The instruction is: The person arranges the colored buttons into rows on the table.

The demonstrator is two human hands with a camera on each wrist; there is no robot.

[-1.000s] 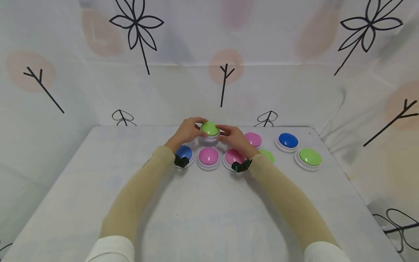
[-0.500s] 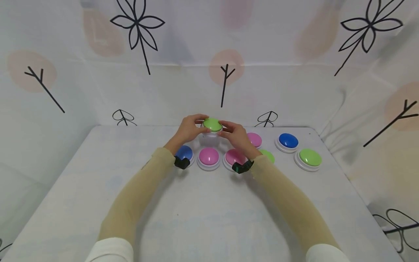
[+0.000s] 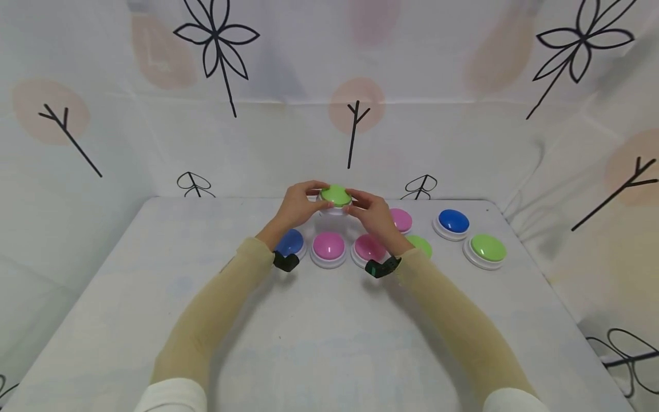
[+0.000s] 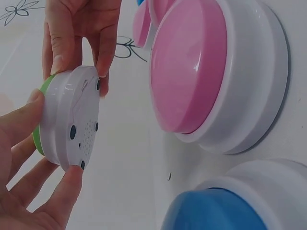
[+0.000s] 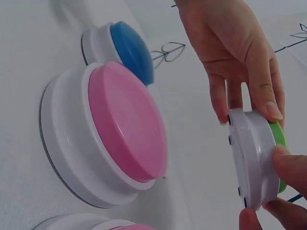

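Cataloguing remotely, I list one green-topped button (image 3: 336,195), centre of head view, above the counter (image 3: 329,343), pinched by part-curled left hand (image 3: 296,204) and right hand (image 3: 376,215); step, apparently holding aloft; next move, I judge, calls for matched grips.

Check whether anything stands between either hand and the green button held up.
Nothing visible does: the left hand and right hand both grip the green button directly, from opposite sides. The pink button below it in the head view rests on the table, not between them.
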